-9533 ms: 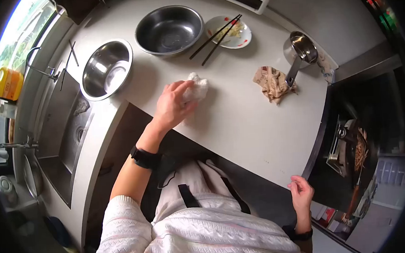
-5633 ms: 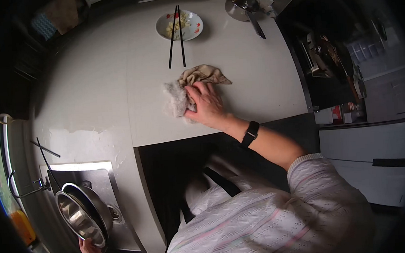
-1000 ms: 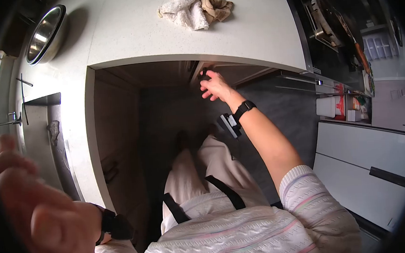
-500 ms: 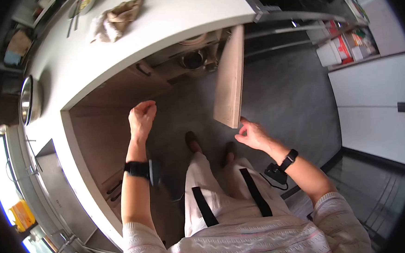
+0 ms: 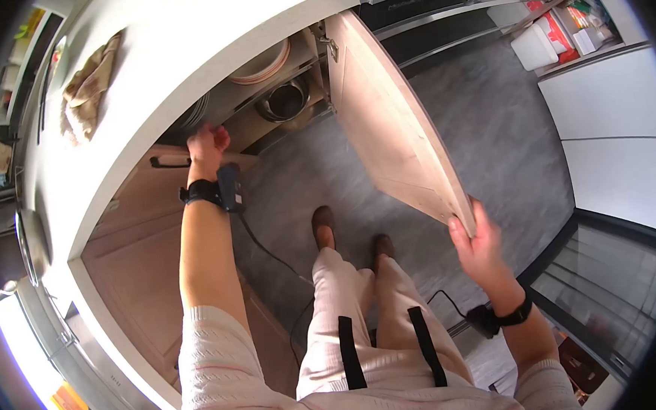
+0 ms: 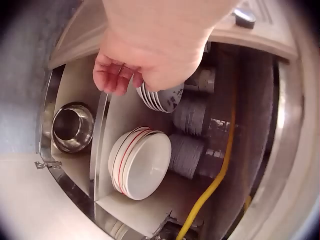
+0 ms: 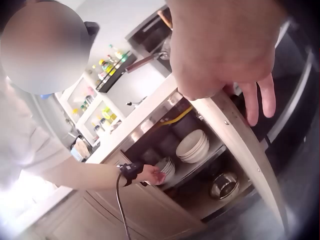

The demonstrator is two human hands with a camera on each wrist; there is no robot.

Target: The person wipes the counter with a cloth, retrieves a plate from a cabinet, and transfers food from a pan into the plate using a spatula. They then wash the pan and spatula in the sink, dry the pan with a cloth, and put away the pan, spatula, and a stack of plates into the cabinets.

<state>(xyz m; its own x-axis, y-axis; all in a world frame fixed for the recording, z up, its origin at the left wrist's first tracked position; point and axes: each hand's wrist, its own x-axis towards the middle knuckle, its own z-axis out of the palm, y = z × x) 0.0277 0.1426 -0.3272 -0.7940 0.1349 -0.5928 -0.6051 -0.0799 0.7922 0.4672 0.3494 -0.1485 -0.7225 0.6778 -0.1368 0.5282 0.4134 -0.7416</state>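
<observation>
Door [image 5: 398,118] swung wider — R fingers [image 5: 465,230] curled on its edge, L fingers [image 6: 112,77] grip plates [image 6: 160,97].

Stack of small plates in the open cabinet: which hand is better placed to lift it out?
Left. The left hand already touches the stack of small plates on the shelf, while the right hand grips the edge of the cabinet door, away from the shelf.

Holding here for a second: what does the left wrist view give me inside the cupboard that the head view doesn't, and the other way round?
Only the left wrist view shows the left hand gripping a stack of patterned plates, and a yellow cable.

Only the head view shows the right hand holding the open cupboard door by its edge, and the cloth on the counter.

Both show the white bowls and the steel pot below.
</observation>
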